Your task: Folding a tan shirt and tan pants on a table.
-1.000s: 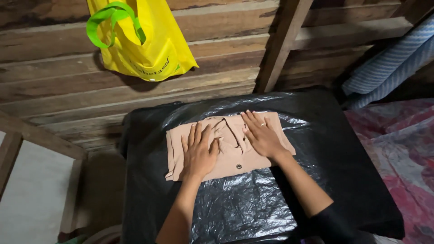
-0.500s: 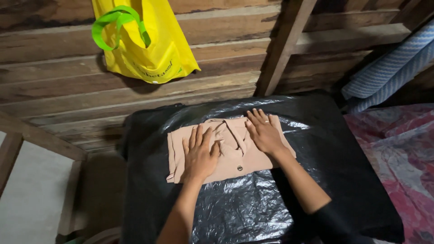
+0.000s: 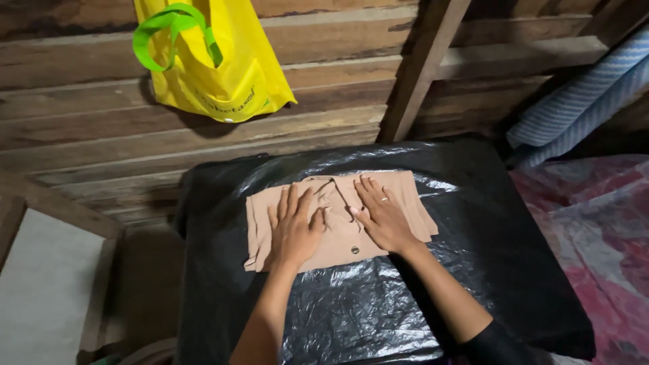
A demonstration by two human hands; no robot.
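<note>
A folded tan shirt (image 3: 412, 199) with a collar and a small button lies on a table covered in shiny black plastic sheet (image 3: 365, 311). My left hand (image 3: 294, 226) presses flat on the shirt's left half, fingers spread toward the wall. My right hand (image 3: 380, 215), with a ring on one finger, lies flat on the shirt just right of the collar. Both palms rest on the cloth; neither grips it. The shirt's middle is partly hidden under my hands.
A yellow bag with green handles (image 3: 209, 61) hangs on the wooden plank wall (image 3: 101, 128) behind the table. A slanted wooden post (image 3: 419, 67) rises behind. A striped blue roll (image 3: 574, 101) leans at the right above a reddish patterned cloth (image 3: 602, 230).
My right hand has slid left across the shirt, from its right part toward the collar. My left hand has stayed almost in place.
</note>
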